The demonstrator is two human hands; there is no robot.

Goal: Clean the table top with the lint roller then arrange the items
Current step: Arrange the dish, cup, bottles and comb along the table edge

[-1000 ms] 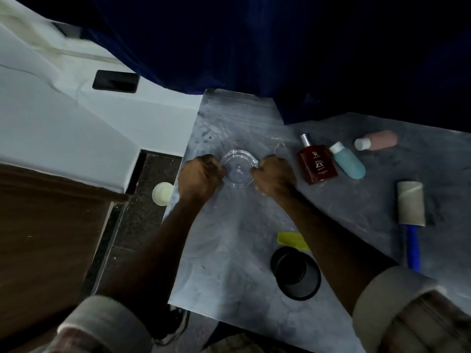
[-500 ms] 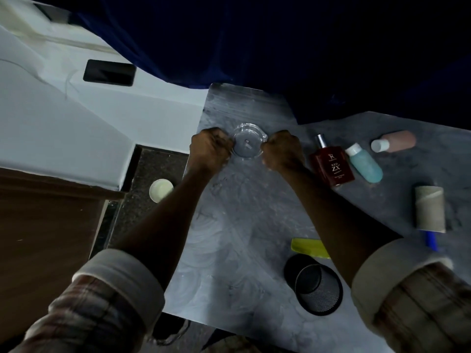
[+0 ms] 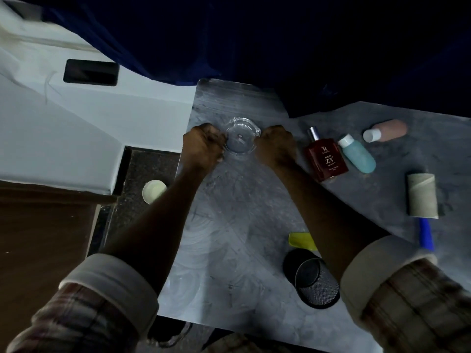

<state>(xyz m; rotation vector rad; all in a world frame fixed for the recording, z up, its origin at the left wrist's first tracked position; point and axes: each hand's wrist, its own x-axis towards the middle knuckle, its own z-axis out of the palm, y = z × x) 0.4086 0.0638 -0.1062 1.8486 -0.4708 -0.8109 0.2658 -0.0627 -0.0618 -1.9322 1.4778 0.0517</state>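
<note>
A clear round dish sits near the far left of the grey table top. My left hand grips its left rim and my right hand grips its right rim, both with fingers closed. The lint roller lies at the right, its blue handle pointing toward me. A dark red perfume bottle, a teal bottle and a pink bottle lie to the right of my hands. A yellow comb lies partly hidden under my right forearm.
A black mesh cup lies on its side near the table's front edge. A dark blue curtain hangs behind the table. A black phone rests on the white bed at left. A small white lid lies on the dark floor.
Both hands have carried the clear dish away from me toward the table's far left part. The other items have not moved on the table.
</note>
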